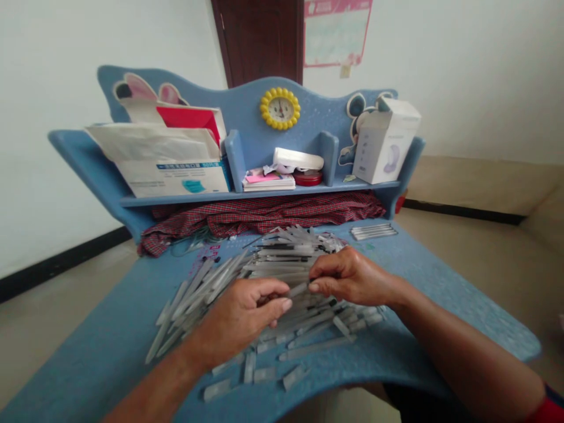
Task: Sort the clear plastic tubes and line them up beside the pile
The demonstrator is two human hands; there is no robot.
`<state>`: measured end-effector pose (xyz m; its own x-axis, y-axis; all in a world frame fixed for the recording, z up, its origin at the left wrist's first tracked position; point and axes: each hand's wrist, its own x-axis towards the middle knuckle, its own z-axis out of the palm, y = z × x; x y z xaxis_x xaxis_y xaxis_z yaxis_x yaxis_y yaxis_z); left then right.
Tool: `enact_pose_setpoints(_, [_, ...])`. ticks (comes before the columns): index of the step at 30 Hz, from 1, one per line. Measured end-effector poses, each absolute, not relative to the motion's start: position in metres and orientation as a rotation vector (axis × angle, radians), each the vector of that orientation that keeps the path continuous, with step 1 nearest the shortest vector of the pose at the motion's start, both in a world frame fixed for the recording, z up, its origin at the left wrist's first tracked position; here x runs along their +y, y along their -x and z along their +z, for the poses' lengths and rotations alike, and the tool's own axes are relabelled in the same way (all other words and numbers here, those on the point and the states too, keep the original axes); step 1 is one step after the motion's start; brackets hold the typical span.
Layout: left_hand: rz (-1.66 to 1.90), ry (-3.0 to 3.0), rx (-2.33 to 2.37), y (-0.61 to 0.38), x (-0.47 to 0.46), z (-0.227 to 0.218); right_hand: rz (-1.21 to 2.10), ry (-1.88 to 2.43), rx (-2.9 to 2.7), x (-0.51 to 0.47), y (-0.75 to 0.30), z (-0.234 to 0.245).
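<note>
Translucent pen part (298, 289) bridges the two hands, above the pen pile (282, 267). The left hand (251, 305) grips its left end between thumb and fingers; the right hand (341, 276) pinches its right end. Short clear caps (264, 375) lie near; slim silvery rods (373, 231) lie far right on the blue desk (423, 264).

Soft, rather dim light falls evenly across the pale wall (39, 70) and blue surface (110, 329), with a diffuse shadow below the right forearm (445, 329). Slight blur smears the heaped clear tubes (277, 267) together, the poster's (337, 35) print is illegible, and wide-angle distortion splays the outer edges.
</note>
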<state>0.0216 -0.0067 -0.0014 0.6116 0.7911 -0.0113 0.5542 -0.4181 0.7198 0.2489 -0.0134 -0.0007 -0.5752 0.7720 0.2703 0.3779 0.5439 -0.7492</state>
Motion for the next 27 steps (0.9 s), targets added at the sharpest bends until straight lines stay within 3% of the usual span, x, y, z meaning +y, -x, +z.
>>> enact_pose_setpoints(12, [0.937, -2.962, 0.804, -0.024, -0.012, -0.009, 0.711, 0.975, -2.282, -0.018, -0.255, 0.017])
enact_pose_setpoints(17, [1.099, -2.881, 0.870, -0.021, -0.013, -0.005, 0.417, 1.474, -2.413, -0.045, -0.277, 0.032])
enact_pose_setpoints(21, [1.209, -2.800, 0.948, -0.018, -0.014, -0.005, 0.296, 1.914, -2.503, -0.074, -0.297, 0.007])
enact_pose_setpoints(27, [1.238, -2.730, 1.005, -0.022, -0.014, -0.008, 0.226, 2.213, -2.339, -0.094, -0.304, -0.023])
